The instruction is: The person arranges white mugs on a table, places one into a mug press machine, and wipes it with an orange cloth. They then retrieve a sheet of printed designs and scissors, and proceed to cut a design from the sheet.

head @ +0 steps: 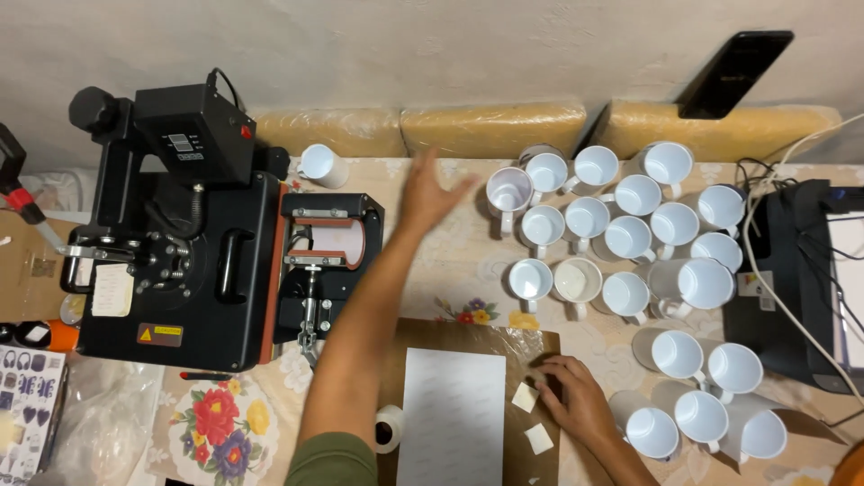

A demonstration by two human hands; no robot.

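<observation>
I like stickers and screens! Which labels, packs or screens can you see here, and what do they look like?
Small display: dark rectangle atop the black press.
Warning label: yellow-black strip, press front.
White tag: paper rectangle, press left.
Sticker sheet: bottom left, dark shapes.

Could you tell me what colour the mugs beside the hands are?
White mugs, seen best in the head view.

A rough, pale plastered wall (pixel 450 45) runs behind the tabletop (pixel 450 270), which wears a cream cloth printed with flowers. Tan cushions (pixel 493 126) line the wall's foot under even, soft light.
</observation>
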